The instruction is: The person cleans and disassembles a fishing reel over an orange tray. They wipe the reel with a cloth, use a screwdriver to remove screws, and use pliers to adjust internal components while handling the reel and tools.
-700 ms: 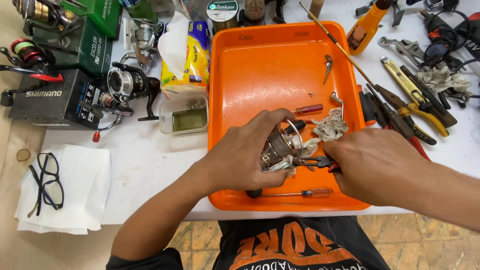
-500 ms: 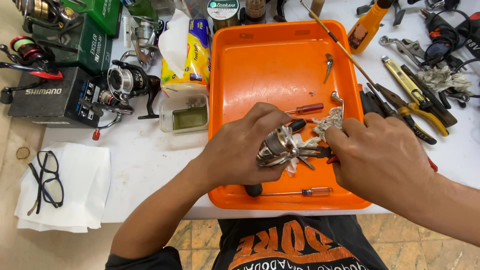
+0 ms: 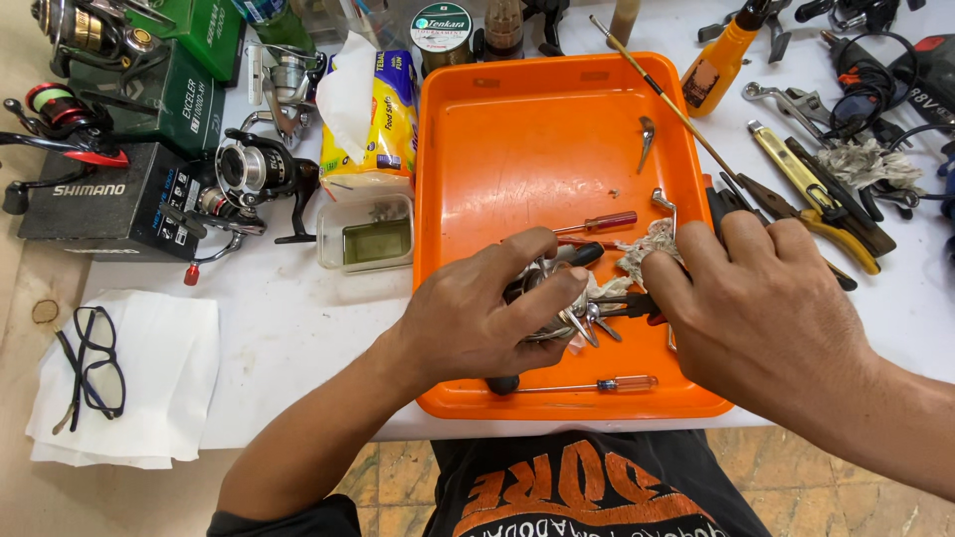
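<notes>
My left hand (image 3: 487, 313) grips a silver fishing-reel part (image 3: 550, 298) over the orange tray (image 3: 517, 149). My right hand (image 3: 756, 298) presses a dirty grey rag (image 3: 649, 244) against the right side of that part, with small metal pieces (image 3: 594, 320) showing between the two hands. Most of the reel part is hidden under my fingers. A red-handled screwdriver (image 3: 600, 223) lies in the tray just beyond my left hand. Another thin screwdriver (image 3: 597, 384) rests along the tray's near rim.
Spinning reels (image 3: 249, 174) and reel boxes (image 3: 104, 199) crowd the left. A small plastic tub (image 3: 366, 232) and a tissue pack (image 3: 373, 99) stand beside the tray. Glasses (image 3: 92, 366) lie on a white cloth. Pliers (image 3: 816, 194), wrenches and an orange bottle (image 3: 718, 60) fill the right.
Both hands have shifted slightly with the reel part, my left fingers closing further over it. The rag stays pressed at its right side.
</notes>
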